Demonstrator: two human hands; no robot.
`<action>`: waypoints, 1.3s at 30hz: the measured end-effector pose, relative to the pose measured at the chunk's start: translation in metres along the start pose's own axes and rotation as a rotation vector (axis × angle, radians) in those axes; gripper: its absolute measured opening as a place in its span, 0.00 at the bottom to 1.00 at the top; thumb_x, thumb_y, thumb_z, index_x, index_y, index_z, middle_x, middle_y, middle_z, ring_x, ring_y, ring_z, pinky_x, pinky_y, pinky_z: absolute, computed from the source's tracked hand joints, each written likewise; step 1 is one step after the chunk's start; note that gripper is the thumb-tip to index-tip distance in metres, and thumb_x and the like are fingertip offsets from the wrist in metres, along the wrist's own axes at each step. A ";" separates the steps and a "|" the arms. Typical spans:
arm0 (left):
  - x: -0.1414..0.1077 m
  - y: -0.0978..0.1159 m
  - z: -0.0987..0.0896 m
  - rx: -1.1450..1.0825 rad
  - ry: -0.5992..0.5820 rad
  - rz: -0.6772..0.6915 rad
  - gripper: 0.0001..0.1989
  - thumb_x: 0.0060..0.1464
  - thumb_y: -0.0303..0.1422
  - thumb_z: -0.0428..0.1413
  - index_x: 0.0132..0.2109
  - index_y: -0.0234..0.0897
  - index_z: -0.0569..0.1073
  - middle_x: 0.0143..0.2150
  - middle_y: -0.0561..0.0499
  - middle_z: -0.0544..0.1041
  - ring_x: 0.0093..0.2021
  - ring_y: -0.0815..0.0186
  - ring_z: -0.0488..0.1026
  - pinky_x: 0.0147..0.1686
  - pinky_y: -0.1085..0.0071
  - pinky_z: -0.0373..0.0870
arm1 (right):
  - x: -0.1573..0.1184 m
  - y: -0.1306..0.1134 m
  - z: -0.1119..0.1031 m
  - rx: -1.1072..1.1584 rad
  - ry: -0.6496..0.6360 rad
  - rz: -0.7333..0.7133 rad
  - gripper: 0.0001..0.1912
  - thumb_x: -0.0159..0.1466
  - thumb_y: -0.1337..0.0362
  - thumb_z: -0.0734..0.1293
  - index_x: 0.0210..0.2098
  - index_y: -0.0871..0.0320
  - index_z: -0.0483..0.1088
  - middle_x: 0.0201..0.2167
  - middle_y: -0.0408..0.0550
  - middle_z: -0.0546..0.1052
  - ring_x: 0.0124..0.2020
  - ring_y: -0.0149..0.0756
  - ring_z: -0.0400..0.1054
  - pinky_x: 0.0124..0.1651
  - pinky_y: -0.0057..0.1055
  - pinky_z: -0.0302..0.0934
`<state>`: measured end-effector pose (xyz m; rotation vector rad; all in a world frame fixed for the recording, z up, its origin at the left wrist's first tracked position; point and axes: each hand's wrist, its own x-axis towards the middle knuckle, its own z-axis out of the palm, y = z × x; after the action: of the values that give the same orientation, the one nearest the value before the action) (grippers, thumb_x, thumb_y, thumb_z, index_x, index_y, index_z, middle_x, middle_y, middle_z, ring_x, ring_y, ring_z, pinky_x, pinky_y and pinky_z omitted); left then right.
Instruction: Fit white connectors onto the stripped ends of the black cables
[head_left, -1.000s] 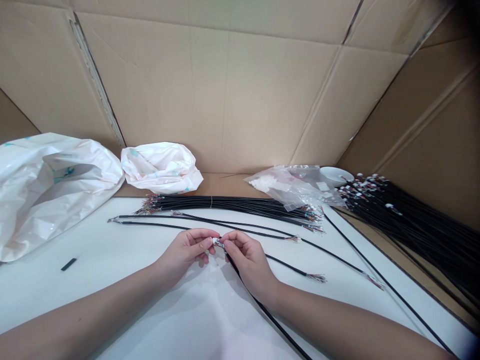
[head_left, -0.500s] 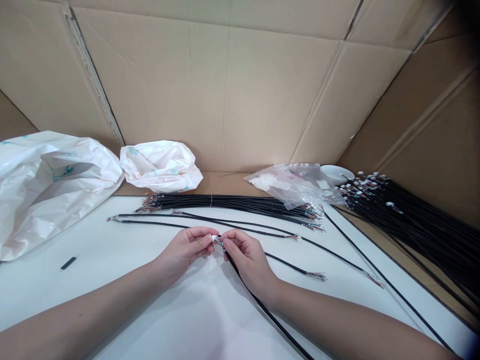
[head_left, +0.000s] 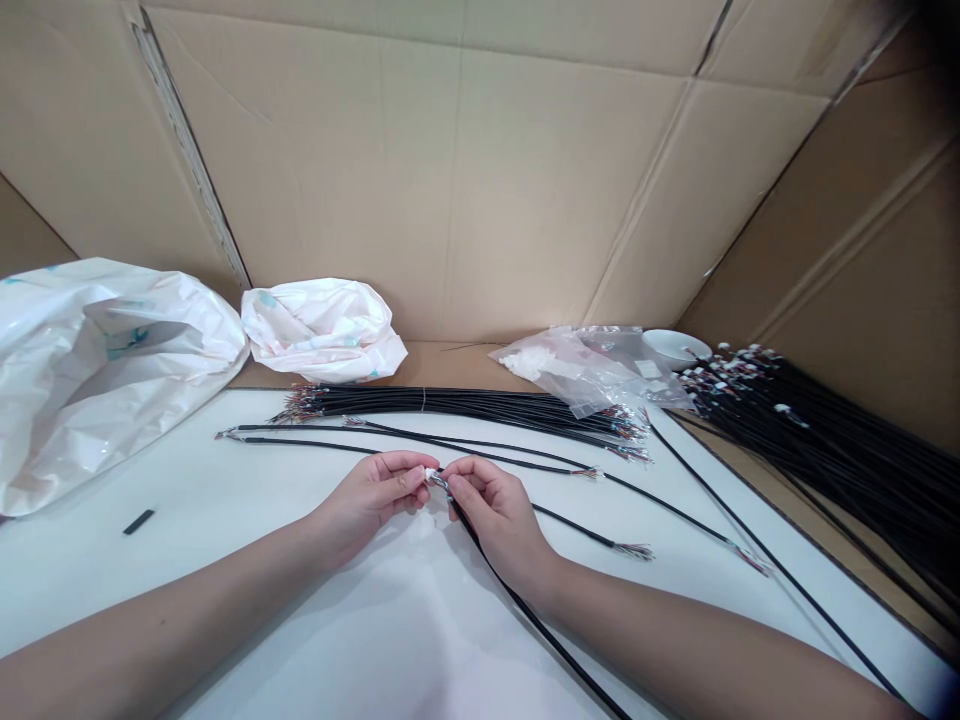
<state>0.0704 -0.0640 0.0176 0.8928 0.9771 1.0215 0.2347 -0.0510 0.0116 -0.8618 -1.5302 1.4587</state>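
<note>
My left hand [head_left: 367,495] and my right hand [head_left: 496,517] meet above a white table top [head_left: 247,600]. Between their fingertips is a small white connector [head_left: 433,477] on the end of a black cable [head_left: 537,630]. My left fingers pinch the connector, while my right fingers hold the cable just behind it. The cable runs from my right hand down toward the bottom of the picture. Several loose black cables [head_left: 480,455] with frayed coloured wire ends lie just beyond my hands. The connector's fine detail is hidden by my fingers.
A tied bundle of black cables [head_left: 450,404] lies behind the loose ones, with a larger pile [head_left: 832,450] at right. White plastic bags [head_left: 97,380] sit at left, a clear bag [head_left: 577,365] and white dish [head_left: 675,346] at back. Cardboard walls surround the table.
My hands stay together on the connector with little visible movement. Everything sits slightly higher in the picture than a second ago, as the view has shifted a little.
</note>
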 end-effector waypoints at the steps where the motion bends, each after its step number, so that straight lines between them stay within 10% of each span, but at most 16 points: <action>1: 0.001 0.000 0.000 0.000 -0.005 0.000 0.09 0.46 0.33 0.60 0.36 0.34 0.75 0.30 0.52 0.70 0.29 0.74 0.64 0.34 0.76 0.60 | 0.000 0.000 0.000 0.008 0.002 -0.003 0.09 0.60 0.61 0.61 0.32 0.61 0.66 0.22 0.41 0.67 0.23 0.25 0.60 0.25 0.22 0.54; 39: 0.001 0.002 0.001 -0.051 0.003 0.006 0.10 0.44 0.33 0.62 0.36 0.35 0.75 0.29 0.53 0.70 0.29 0.73 0.64 0.34 0.74 0.60 | 0.002 0.003 0.000 0.052 0.112 -0.069 0.11 0.57 0.60 0.64 0.36 0.57 0.58 0.31 0.43 0.68 0.31 0.28 0.63 0.29 0.24 0.56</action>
<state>0.0712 -0.0627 0.0199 0.8528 0.9476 1.0481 0.2334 -0.0491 0.0088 -0.8373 -1.4193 1.3715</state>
